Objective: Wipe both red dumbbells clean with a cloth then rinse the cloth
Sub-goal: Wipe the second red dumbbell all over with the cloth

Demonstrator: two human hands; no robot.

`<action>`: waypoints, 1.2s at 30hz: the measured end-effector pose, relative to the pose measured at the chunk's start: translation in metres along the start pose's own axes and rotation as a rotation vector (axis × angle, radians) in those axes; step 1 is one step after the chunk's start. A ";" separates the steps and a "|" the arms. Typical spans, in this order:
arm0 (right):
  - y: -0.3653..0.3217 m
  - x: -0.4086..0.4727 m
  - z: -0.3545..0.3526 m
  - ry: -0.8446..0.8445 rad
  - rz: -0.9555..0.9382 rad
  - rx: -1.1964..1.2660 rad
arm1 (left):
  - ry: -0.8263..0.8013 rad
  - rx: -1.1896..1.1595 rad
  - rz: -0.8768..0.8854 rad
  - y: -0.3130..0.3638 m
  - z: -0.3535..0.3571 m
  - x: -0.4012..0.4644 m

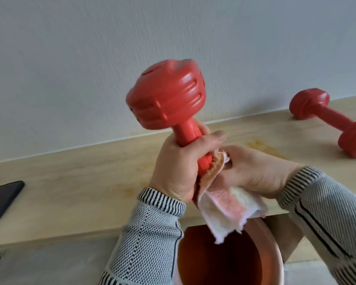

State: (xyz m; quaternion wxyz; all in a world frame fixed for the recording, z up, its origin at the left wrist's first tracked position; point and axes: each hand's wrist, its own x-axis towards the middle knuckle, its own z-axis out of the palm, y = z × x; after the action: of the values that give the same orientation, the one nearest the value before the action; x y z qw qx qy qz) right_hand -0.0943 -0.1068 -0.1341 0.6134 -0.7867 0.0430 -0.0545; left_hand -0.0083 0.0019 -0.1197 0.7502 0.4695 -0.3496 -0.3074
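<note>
Now | left hand [177, 165] grips ribbed red dumbbell [169, 105] | right hand [253, 171] clutches fluffy cloth [230, 210]

Glossy ribbed plastic dumbbell [164, 97], fluffy terry cloth [228, 210], pale matt wood-grain shelf [70, 182], textured wall [90, 58].

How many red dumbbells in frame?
2. One dumbbell is held upright in the left hand, with the cloth in the right hand against its lower end. The other dumbbell lies on the shelf, far right.
</note>
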 end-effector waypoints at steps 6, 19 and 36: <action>-0.005 -0.001 -0.001 -0.083 0.085 0.140 | 0.064 -0.041 -0.004 0.003 0.000 0.004; 0.002 0.012 0.020 0.401 -0.044 0.845 | 0.494 -0.451 0.022 0.013 0.012 0.014; -0.007 0.008 0.013 0.538 -0.035 1.104 | 0.219 0.311 0.218 -0.007 -0.008 0.007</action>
State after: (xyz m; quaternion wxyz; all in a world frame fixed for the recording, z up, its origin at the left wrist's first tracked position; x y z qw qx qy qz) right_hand -0.0848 -0.0937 -0.1306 0.8970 -0.3120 0.1488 -0.2756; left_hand 0.0013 -0.0018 -0.1272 0.7312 0.5695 -0.3578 -0.1141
